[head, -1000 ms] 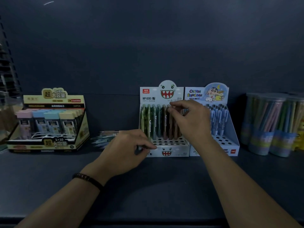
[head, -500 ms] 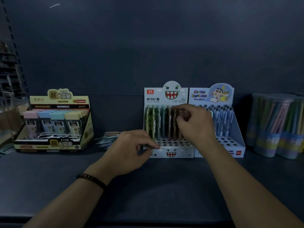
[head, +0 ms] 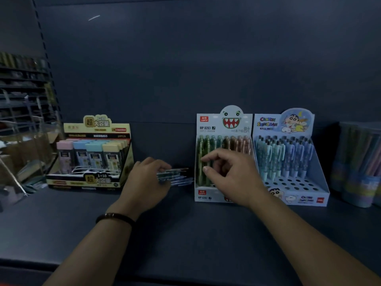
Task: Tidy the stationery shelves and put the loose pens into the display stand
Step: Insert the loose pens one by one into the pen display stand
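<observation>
The white monster-face display stand holds a row of green and brown pens at its back. Several loose pens lie flat on the shelf just left of it. My left hand reaches over their near ends, and its fingers curl onto them. In front of the stand's green pens hovers my right hand, fingers loosely curled, thumb and forefinger apart with nothing between them. It hides the stand's lower holes.
A yellow box of lead cases stands at the left. A blue cartoon pen stand adjoins the monster stand on the right, with clear pen tubs beyond it. The dark shelf runs to a front edge.
My left hand left the stand's front corner and moved left onto the loose pens. My right hand came down from the pen tops and its fingers loosened.
</observation>
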